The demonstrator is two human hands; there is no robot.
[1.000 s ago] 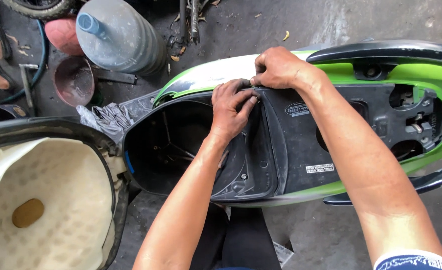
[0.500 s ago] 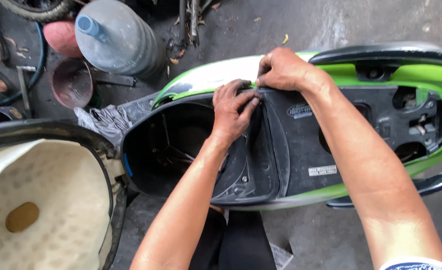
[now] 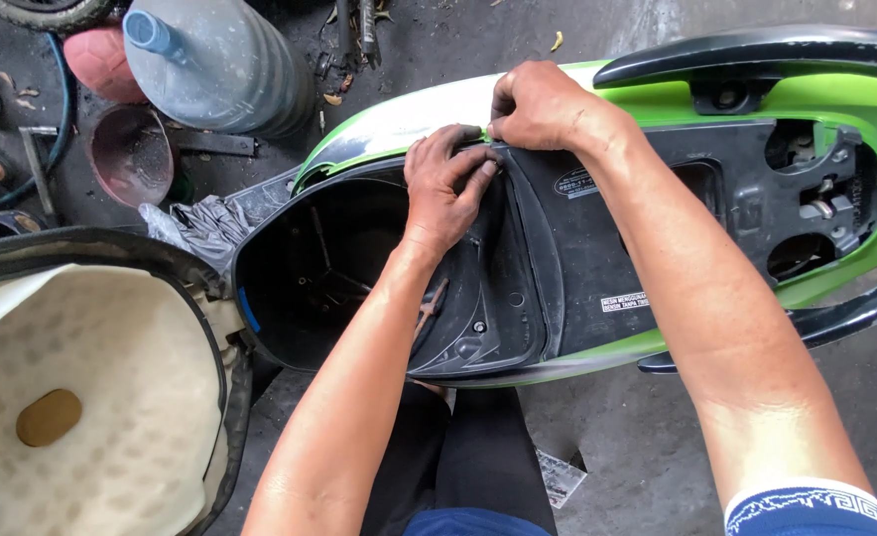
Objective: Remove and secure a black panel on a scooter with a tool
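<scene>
— Almost nothing moves since one second ago: the scooter [image 3: 657,129] sits a bit more to the left in the view, and both hands stay at the same place on the far edge of the black plastic panel [image 3: 597,248].

— So the work at this edge is still not finished?

— I think so. The hands only press and pull a little; the panel looks still seated in the green body.

— What do the hands do exactly?

— The right hand [image 3: 543,104] is clenched, pinching the rim where black plastic meets the green side. The left hand [image 3: 446,184] lies just beside it, fingers bent and pressing on the same rim, near the open storage box [image 3: 319,268].

— And around?

— The raised seat [image 3: 81,397] shows its pale underside at the left. The floor [image 3: 637,437] is grey concrete, dirty. Behind stand a big water bottle [image 3: 220,65], a dark funnel [image 3: 131,154] and a crumpled grey bag [image 3: 195,223].
</scene>
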